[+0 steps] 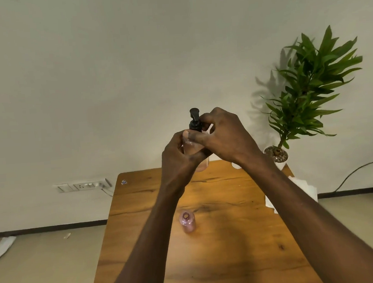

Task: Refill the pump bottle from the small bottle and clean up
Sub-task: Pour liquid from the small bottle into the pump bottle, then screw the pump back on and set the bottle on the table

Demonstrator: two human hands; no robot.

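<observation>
I hold the pump bottle (201, 162) up above the far end of the wooden table (224, 261). Its body is clear and pinkish, mostly hidden by my fingers. My left hand (178, 157) wraps around the body. My right hand (223, 134) grips the black pump head (194, 120) at its collar. The small pink bottle (187, 221) stands upright and uncapped on the table, below my arms and apart from both hands.
White paper tissues (305, 187) lie at the table's right edge. A potted plant (306, 91) stands at the far right corner. A small white round thing (235, 165) lies by my right wrist. A wall socket (84, 185) sits to the left.
</observation>
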